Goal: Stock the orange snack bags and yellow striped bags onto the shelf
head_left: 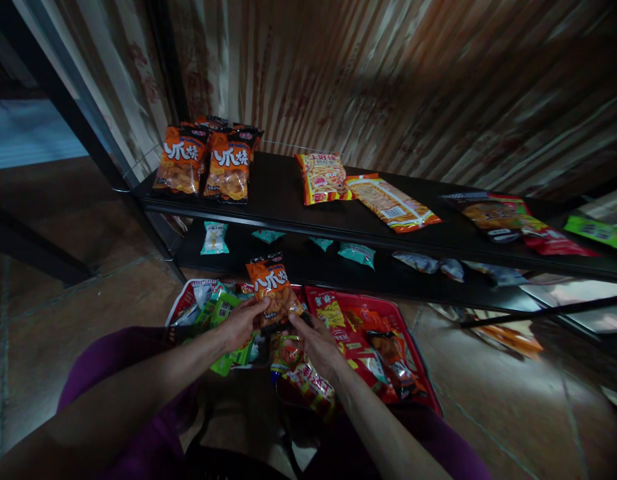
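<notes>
**Orange snack bag [274,287] held before a black shelf [275,183]**

The left hand [242,323] and right hand [318,341] grasp the bag by its lower part, over a white-rimmed basket [179,299] and a red basket [414,353] packed with snacks. Matching orange bags [227,167] stand at the shelf's upper left; yellow packets [321,179] lie farther along, teal packets [357,253] a tier below. A pleated, patterned curtain [308,80] hangs behind; brown floor tiles [493,393] stretch dimly around.
</notes>
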A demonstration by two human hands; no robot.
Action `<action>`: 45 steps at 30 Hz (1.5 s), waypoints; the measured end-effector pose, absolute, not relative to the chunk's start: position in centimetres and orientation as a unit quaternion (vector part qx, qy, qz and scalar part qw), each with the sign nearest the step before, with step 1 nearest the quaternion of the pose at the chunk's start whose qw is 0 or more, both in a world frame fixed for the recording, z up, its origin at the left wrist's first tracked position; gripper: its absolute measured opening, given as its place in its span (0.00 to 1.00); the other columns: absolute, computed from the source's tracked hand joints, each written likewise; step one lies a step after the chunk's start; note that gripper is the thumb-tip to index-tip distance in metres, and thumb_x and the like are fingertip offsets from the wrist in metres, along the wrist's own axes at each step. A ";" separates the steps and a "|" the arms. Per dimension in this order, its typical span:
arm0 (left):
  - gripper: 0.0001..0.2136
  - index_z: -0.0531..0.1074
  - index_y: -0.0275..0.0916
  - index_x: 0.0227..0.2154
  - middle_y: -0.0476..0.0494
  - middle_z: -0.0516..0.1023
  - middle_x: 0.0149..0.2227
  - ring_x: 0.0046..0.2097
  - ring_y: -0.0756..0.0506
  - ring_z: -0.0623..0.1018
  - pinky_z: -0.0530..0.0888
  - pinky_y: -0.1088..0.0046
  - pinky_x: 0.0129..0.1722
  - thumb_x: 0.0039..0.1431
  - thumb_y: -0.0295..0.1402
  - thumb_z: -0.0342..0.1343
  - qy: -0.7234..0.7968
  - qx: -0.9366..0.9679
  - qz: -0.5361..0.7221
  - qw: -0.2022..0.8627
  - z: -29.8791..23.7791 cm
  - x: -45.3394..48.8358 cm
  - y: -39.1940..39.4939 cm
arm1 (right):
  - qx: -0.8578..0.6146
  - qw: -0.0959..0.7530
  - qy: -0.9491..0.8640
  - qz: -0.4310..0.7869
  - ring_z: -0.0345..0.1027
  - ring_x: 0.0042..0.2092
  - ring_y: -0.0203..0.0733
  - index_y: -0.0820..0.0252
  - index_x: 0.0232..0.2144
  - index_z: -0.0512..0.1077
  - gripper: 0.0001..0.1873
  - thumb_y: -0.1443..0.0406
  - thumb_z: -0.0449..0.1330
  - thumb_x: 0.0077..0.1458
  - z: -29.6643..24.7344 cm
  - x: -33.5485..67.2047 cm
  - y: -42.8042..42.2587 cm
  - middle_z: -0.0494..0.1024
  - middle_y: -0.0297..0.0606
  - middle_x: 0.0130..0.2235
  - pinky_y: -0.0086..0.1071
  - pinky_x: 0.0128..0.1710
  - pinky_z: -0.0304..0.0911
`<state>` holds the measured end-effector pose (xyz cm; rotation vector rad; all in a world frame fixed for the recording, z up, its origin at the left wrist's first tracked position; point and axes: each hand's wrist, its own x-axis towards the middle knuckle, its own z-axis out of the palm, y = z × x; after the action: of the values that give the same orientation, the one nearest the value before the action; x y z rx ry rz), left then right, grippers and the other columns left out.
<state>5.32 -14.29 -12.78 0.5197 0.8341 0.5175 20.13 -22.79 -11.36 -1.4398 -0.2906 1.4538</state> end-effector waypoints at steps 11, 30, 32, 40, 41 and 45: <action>0.18 0.75 0.36 0.35 0.41 0.80 0.40 0.42 0.44 0.78 0.71 0.67 0.46 0.41 0.40 0.69 0.388 0.246 0.276 0.844 -14.0 5.5 -14.3 | -0.615 0.474 -0.124 0.618 0.70 0.26 0.33 0.63 0.24 0.73 0.20 0.55 0.72 0.34 -11.9 19.9 -22.8 0.78 0.39 0.26 0.25 0.23 0.68; 0.17 0.75 0.37 0.36 0.43 0.80 0.37 0.36 0.48 0.77 0.70 0.75 0.34 0.50 0.46 0.60 0.384 0.252 0.187 0.868 -14.3 4.9 -14.1 | -0.547 0.560 -0.071 0.618 0.68 0.23 0.30 0.61 0.16 0.71 0.16 0.64 0.75 0.26 -10.8 20.1 -22.6 0.76 0.31 0.19 0.23 0.24 0.61; 0.17 0.74 0.36 0.33 0.44 0.79 0.31 0.33 0.49 0.77 0.70 0.75 0.33 0.49 0.46 0.62 0.388 0.248 0.200 0.865 -14.0 4.9 -13.9 | -0.546 0.560 -0.071 0.619 0.68 0.23 0.30 0.62 0.16 0.71 0.16 0.64 0.75 0.27 -10.7 20.3 -22.5 0.76 0.31 0.19 0.22 0.24 0.61; 0.16 0.72 0.36 0.24 0.48 0.75 0.23 0.26 0.51 0.74 0.68 0.75 0.29 0.41 0.44 0.67 0.394 0.272 0.247 0.843 -12.9 4.9 -13.8 | -0.542 0.568 -0.045 0.617 0.70 0.26 0.32 0.61 0.20 0.74 0.16 0.65 0.75 0.26 -10.9 20.8 -22.6 0.78 0.31 0.24 0.24 0.25 0.63; 0.16 0.72 0.36 0.25 0.48 0.76 0.25 0.27 0.50 0.74 0.69 0.74 0.30 0.41 0.43 0.67 0.401 0.282 0.251 0.834 -12.9 5.0 -13.9 | -0.543 0.573 -0.038 0.613 0.70 0.27 0.32 0.61 0.20 0.74 0.16 0.66 0.75 0.26 -11.1 20.8 -22.6 0.78 0.31 0.25 0.24 0.26 0.64; 0.19 0.75 0.36 0.33 0.45 0.79 0.34 0.35 0.47 0.77 0.71 0.71 0.35 0.40 0.42 0.68 0.398 0.328 0.274 0.812 -13.1 5.0 -14.0 | -0.547 0.579 -0.023 0.604 0.69 0.28 0.32 0.62 0.17 0.72 0.16 0.68 0.76 0.24 -11.8 20.8 -22.7 0.77 0.31 0.24 0.26 0.31 0.67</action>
<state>4.97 -13.96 -13.12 0.7009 0.8502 0.5860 20.80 -22.74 -11.81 -1.2792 -0.0543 1.4125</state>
